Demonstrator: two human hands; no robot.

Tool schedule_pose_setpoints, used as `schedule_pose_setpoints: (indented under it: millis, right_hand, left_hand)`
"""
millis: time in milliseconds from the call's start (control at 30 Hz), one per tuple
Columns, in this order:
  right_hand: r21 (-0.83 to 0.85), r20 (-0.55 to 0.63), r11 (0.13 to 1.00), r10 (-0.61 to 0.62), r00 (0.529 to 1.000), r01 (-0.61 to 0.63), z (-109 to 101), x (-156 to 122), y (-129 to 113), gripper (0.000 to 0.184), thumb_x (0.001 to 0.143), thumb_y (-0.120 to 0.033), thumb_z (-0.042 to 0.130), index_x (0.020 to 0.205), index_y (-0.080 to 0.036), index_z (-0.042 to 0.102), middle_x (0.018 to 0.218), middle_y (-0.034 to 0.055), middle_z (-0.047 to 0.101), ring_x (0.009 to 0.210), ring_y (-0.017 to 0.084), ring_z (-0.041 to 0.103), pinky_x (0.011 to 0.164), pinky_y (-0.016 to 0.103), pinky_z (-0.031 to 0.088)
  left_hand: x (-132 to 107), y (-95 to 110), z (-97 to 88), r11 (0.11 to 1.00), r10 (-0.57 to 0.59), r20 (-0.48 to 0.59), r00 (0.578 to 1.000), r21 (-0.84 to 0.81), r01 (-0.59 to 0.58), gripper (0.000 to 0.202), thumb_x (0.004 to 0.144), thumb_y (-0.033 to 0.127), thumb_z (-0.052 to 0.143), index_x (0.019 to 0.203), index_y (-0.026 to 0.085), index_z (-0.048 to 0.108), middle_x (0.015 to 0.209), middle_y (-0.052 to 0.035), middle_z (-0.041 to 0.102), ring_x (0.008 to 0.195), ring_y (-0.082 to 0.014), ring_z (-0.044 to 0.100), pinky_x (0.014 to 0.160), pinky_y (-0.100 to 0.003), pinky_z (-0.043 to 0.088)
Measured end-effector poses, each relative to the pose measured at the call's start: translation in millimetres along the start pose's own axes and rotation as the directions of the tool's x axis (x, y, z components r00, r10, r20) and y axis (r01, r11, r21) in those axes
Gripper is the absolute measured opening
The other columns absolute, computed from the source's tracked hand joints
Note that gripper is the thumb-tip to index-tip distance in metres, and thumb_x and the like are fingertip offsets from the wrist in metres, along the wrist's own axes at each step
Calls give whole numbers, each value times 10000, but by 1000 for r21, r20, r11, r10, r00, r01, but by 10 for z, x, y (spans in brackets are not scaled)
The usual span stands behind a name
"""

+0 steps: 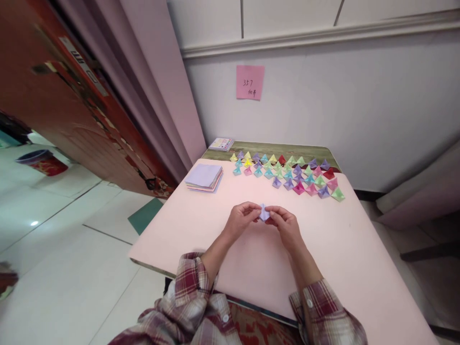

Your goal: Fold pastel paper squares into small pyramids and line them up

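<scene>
Between fingers [254, 214], folded lilac paper [264, 212].

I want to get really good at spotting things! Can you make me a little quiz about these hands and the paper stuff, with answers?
1. True or false: the stack of square paper is farther left than the left hand.

2. Which number is written on the pink sticky note?
A) 375
B) 357
C) 735

3. Fill in: the left hand and right hand hold a small folded paper coloured pale ____.

Key: 1. True; 2. B; 3. purple.
</scene>
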State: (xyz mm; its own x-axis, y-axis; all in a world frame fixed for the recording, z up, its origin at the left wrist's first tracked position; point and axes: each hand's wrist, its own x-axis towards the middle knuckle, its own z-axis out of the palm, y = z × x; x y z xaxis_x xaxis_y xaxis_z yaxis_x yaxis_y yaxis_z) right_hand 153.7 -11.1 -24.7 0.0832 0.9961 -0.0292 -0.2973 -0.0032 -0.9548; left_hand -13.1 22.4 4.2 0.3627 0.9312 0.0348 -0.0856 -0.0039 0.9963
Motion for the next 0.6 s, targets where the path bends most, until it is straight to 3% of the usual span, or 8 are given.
schedule_pose_setpoints:
  millis: [100, 200, 433, 600]
  right_hand:
    - [23, 37, 1000, -3, 999, 2, -20, -6, -15, 267, 753, -312, 670, 995, -202, 692, 814, 24, 694, 717, 156, 627, 757, 327, 517]
    - [-8, 51, 1000, -10, 999, 10, -19, -13, -29, 290, 734, -297, 694, 1007, -200, 680, 816, 28, 697, 743, 166, 633, 772, 331, 512]
    - [-72, 11, 995, -71, 997, 72, 43, -21, -43, 236, 738, -375, 730, 883, -194, 684, 772, 25, 687, 687, 157, 621, 684, 304, 522]
    - [-105, -69, 992, -82, 994, 75, 101, -22, -13, 250, 751, -436, 709, 784, -188, 687, 722, 23, 685, 658, 168, 626, 647, 321, 542]
  left_hand:
    - [-7, -3, -32, 997, -20, 74, 997, -69, 25, 347, 689, 258, 768, 999, 140, 664, 861, -57, 692, 771, -150, 648, 758, -285, 505]
    - [-5, -13, -46, 994, -29, 77, 997, -107, 37, 360, 668, 250, 786, 985, 134, 661, 871, -67, 696, 790, -163, 656, 779, -307, 508]
    - [-8, 4, -2, 997, -8, 25, 1000, -79, 10, 249, 729, 312, 739, 872, 119, 672, 757, -47, 686, 682, -147, 647, 682, -280, 519]
    - [-14, -34, 82, 998, 13, -85, 996, -53, -18, 257, 741, 369, 719, 745, 119, 657, 673, -32, 674, 628, -143, 635, 642, -274, 524]
